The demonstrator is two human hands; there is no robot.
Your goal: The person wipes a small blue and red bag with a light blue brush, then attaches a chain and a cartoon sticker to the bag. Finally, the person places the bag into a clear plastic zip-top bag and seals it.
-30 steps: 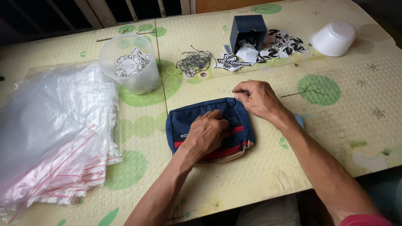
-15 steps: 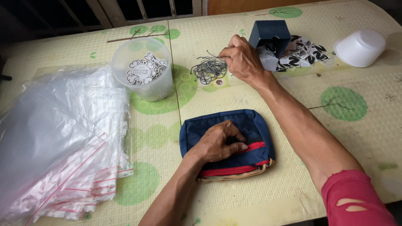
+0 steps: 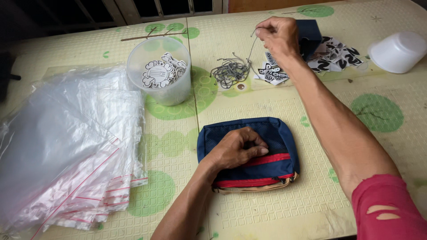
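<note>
Soft, even daylight; faint shadows; sharp centre (slight wide-angle bending at edges); top-left corner dark.

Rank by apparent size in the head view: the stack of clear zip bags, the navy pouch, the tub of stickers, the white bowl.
1. Stack of clear zip bags, by far the largest.
2. Navy pouch.
3. Tub of stickers.
4. White bowl, though cut off by the frame edge and farther away, so the last two are unsure.

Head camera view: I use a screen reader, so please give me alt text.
The left hand presses on a navy pouch with red zips, while the right hand lifts a thin cord from a tangled pile. Clear bags lie stacked at left.
</note>
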